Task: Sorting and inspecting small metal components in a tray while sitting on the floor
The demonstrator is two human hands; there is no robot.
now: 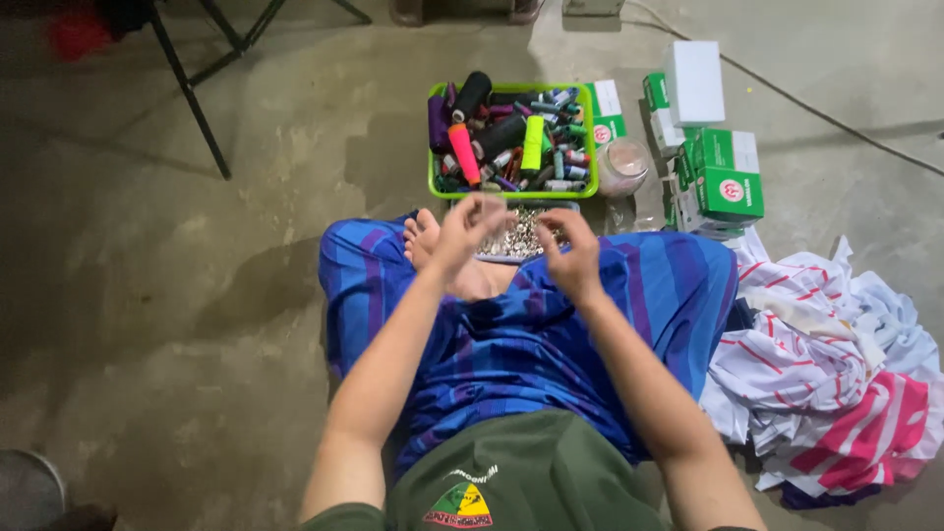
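I sit cross-legged on a concrete floor in a blue striped wrap. My left hand (pixel 470 224) is raised over my bare foot, fingers pinched together; anything between them is too small to see. My right hand (pixel 570 254) hovers beside it, fingers curled, near a small tray of shiny silver bits (pixel 519 236) that rests at my knees. Whether either hand holds something I cannot tell.
A green basket (pixel 511 189) full of thread spools stands just beyond the tray. A clear jar (pixel 622 167) and several green-and-white boxes (pixel 723 177) lie to its right. A heap of striped white, red and pink cloth (pixel 836 374) lies at my right. Black stand legs (pixel 192 93) cross the far left.
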